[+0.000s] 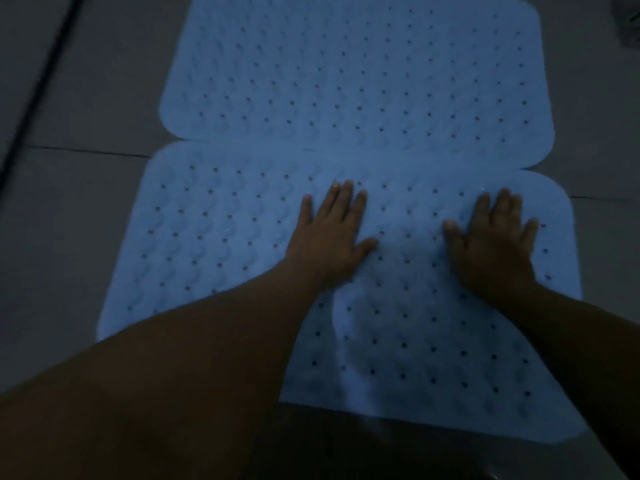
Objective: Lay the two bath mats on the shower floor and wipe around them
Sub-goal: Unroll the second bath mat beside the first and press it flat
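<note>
Where the near bath mat (214,237) lies flat on the grey tiled floor (86,98), both hands press down on it with straight, spread fingers, each grip released and holding nothing. The left hand (329,237) rests near the mat's middle, the right hand (491,247) toward its right edge. A soft ridge runs through the mat between the wrists. The far bath mat (356,74) lies beyond, its near edge touching or slightly overlapping the first. The light is dim.
</note>
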